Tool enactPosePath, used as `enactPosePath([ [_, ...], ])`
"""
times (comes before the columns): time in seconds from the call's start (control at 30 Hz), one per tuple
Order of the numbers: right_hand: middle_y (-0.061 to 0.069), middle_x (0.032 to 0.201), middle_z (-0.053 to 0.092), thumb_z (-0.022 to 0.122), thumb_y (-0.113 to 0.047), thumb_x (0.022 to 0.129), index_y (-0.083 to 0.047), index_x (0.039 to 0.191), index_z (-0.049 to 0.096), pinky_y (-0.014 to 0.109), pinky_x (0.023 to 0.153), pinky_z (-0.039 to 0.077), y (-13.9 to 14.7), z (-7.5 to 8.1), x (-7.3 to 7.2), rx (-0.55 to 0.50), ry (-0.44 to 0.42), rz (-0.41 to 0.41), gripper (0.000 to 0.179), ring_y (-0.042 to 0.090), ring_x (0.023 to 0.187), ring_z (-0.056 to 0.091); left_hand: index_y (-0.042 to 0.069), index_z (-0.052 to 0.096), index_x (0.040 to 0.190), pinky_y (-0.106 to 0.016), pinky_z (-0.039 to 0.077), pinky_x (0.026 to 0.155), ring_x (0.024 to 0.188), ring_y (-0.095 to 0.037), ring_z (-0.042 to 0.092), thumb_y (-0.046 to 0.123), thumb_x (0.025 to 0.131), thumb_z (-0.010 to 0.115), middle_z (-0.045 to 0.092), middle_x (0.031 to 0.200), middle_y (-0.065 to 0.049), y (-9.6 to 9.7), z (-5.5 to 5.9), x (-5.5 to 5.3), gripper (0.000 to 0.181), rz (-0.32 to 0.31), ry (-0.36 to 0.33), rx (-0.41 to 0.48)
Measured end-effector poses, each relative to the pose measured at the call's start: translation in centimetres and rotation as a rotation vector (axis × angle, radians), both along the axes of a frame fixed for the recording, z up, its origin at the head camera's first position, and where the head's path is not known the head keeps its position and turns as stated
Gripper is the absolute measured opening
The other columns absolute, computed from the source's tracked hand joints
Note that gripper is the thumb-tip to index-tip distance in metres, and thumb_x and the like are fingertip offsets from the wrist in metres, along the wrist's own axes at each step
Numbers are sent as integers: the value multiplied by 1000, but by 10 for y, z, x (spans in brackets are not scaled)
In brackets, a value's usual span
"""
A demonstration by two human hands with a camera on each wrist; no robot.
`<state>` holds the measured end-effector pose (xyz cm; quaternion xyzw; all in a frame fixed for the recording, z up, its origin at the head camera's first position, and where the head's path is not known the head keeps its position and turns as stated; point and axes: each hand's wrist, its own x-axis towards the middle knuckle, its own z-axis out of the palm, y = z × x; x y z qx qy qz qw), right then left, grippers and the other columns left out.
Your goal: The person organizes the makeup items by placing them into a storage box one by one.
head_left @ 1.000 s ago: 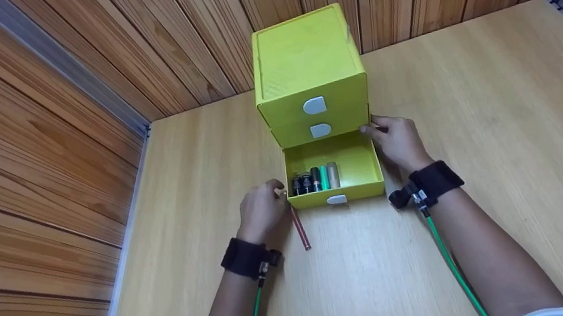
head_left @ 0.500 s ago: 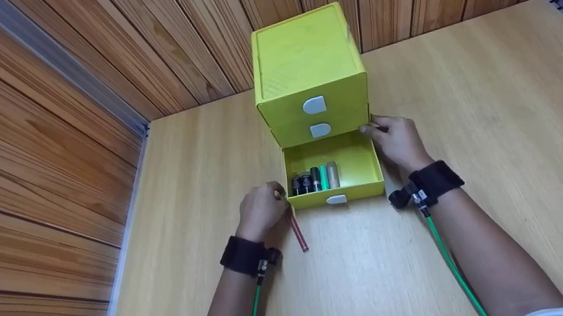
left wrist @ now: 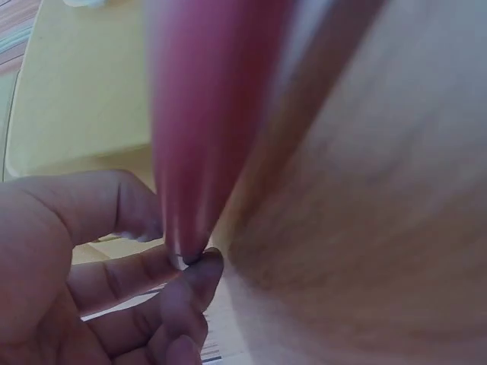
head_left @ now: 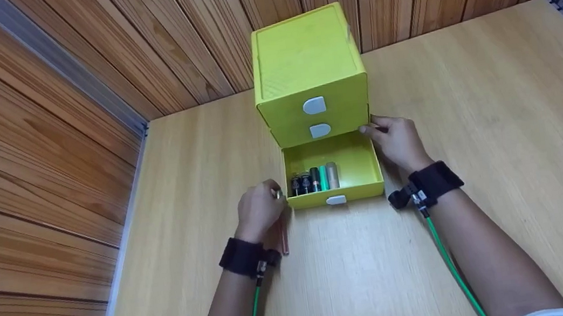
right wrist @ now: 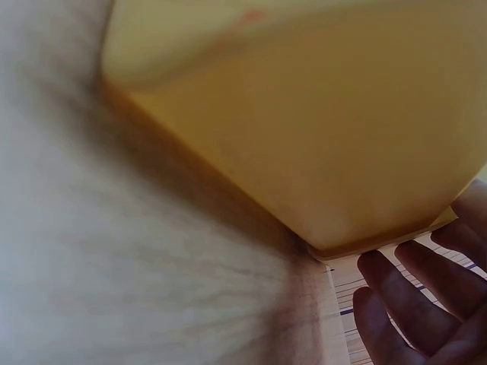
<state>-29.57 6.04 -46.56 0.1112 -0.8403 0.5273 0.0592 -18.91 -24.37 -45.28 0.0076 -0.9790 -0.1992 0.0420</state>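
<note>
My left hand (head_left: 260, 210) is beside the front left corner of the pulled-out bottom drawer (head_left: 357, 165). Its fingertips pinch the far end of a slim red pen (head_left: 285, 236), which points back toward me along the table; in the left wrist view the glossy pen (left wrist: 209, 114) looms large. My right hand (head_left: 400, 145) holds the lower right corner of the yellow drawer cabinet (head_left: 309, 56), thumb in front and fingers at its side. Inside the drawer, a row of small items stands at the left: two black bottles (head_left: 300, 183), a black tube (head_left: 315, 179), a green tube (head_left: 324, 178) and a greyish-beige tube (head_left: 333, 175).
Two upper drawers with white handles (head_left: 315, 105) are closed. The cabinet stands near the wood-panelled back wall (head_left: 221, 30). Another panelled wall (head_left: 19, 187) rises at the left. Green cables (head_left: 447, 261) run from both wrist bands along the forearms.
The pen's near end has swung left, from beside the drawer's front to nearly under my left wrist. My left hand shifts only slightly; the right hand and drawer stay put.
</note>
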Motion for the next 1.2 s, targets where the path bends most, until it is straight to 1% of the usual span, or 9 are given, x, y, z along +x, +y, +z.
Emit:
enactPosePath([
  [0.07,13,120,65,66,-37,93,-6,122,67,40,87,52,0,0,0,1,-4,-6,42,24,106,64,11,74,94,-30,48,54,59,-14,58,15,80,70,67,74,2,-2,4,0,14,19,0,53],
  [0.17,13,118,66,67,-36,93,-6,120,69,41,86,53,-1,0,-1,-10,-10,-9,41,25,105,64,10,74,101,-30,48,54,59,-13,59,16,82,71,67,75,2,-5,13,-1,20,51,31,122],
  [0.4,16,123,63,67,-36,93,-4,122,66,42,94,49,-1,0,0,-19,-24,-8,44,29,115,60,11,71,105,-29,46,50,57,-11,58,14,83,66,67,76,5,-10,47,-3,23,117,186,224],
  [0.6,12,117,67,66,-37,93,-6,118,70,40,87,52,-1,0,0,-18,-27,-2,40,25,106,64,10,69,106,-28,41,46,54,-12,54,14,85,62,66,78,4,-6,73,-1,22,117,284,272],
  [0.73,13,118,67,67,-38,93,-6,118,70,41,92,51,-1,0,-1,-24,-37,-7,41,27,110,62,10,70,106,-29,44,48,60,-12,56,13,85,62,67,78,4,1,84,-1,23,104,332,331],
  [0.87,17,124,62,67,-38,92,-3,123,65,44,98,46,0,1,0,-20,-36,-5,47,32,119,56,7,71,109,-28,50,54,66,-12,60,10,87,62,68,80,1,10,85,-5,24,60,380,440],
  [1.0,18,127,59,68,-38,92,-2,126,63,44,101,43,-1,1,-1,-19,-41,-3,49,33,122,53,1,64,123,-28,55,57,66,-14,63,5,94,58,67,89,-4,26,79,-8,30,-19,342,578],
  [1.1,17,128,58,68,-39,91,-4,126,63,43,103,42,-1,0,-1,-34,-58,-6,49,32,124,52,1,57,130,-28,55,55,66,-16,62,3,97,55,65,94,-7,41,74,-10,33,-73,303,606],
  [1.2,16,129,58,68,-40,91,-5,126,63,43,103,41,-1,-1,-1,-41,-66,-5,49,32,125,51,5,57,122,-28,54,56,69,-16,62,5,98,54,66,93,-7,55,71,-13,24,-112,278,585],
])
